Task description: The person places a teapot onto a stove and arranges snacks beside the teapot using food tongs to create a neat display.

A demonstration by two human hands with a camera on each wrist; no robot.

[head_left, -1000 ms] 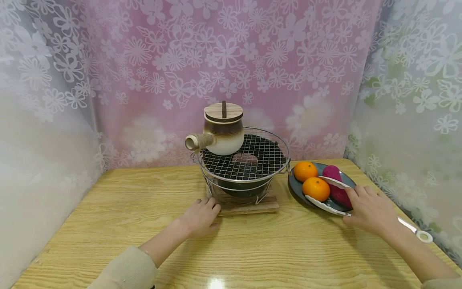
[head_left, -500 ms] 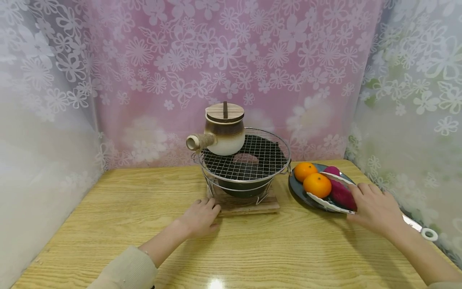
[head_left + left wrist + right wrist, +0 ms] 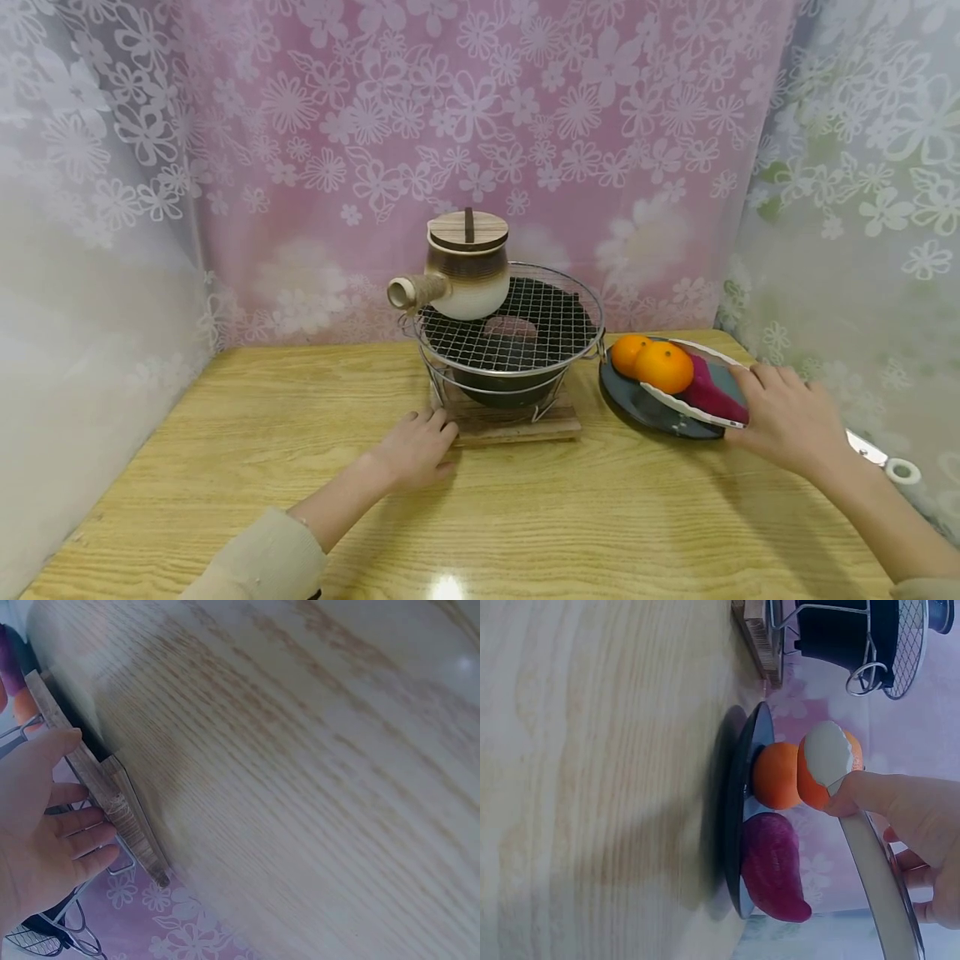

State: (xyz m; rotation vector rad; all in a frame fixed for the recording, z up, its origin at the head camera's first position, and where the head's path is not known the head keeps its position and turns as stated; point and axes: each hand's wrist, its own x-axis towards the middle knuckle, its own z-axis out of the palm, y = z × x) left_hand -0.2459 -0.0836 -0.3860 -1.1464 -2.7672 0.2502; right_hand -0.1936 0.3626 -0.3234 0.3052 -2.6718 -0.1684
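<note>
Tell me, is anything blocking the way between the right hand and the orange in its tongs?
Only the tongs: the right hand grips them, and their ends clasp the orange. Nothing else visible is between; the purple vegetable rests on the plate, below the tongs.

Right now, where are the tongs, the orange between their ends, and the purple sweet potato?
Tongs (image 3: 879,885): right wrist view, flat face of one long arm.
Orange between the ends (image 3: 664,367): head view, its near side.
Purple sweet potato (image 3: 771,862): right wrist view, middle of its body.
</note>
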